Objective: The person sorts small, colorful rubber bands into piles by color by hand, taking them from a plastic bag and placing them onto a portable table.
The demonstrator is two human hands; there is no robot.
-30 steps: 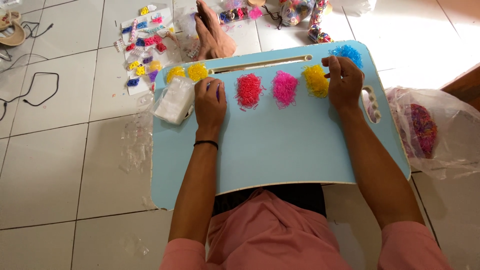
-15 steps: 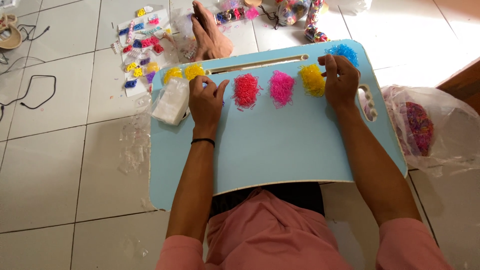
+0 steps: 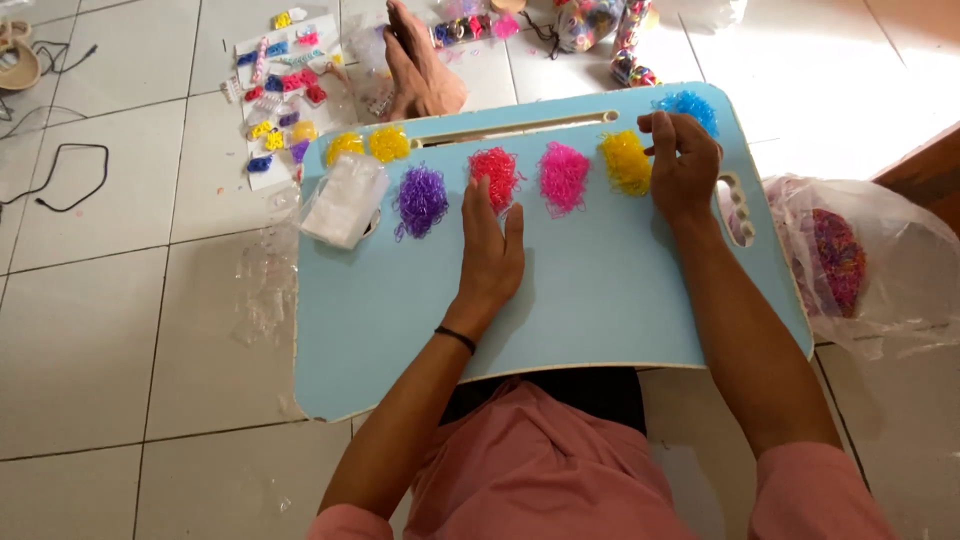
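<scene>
A light blue lap tray (image 3: 560, 310) carries small heaps of tiny elastic bands: two yellow (image 3: 368, 146), purple (image 3: 421, 198), red (image 3: 494, 166), pink (image 3: 564, 176), yellow (image 3: 625, 160) and blue (image 3: 690, 103). My left hand (image 3: 490, 255) lies flat and empty on the tray, fingertips touching the red heap's lower edge. My right hand (image 3: 683, 165) rests between the yellow and blue heaps, its fingers curled and pinched; any band in them is too small to see. A stack of small clear bags (image 3: 345, 198) sits at the tray's left edge.
A clear plastic bag of mixed coloured bands (image 3: 850, 255) lies on the tiled floor to the right. Cards of coloured hair clips (image 3: 282, 82), another person's foot (image 3: 415, 60), more bagged items (image 3: 590, 25) and a black cable (image 3: 65, 180) are beyond and to the left.
My left hand has left the purple heap, which is now uncovered, and moved right to lie flat below the red heap. My right hand has stayed put.
</scene>
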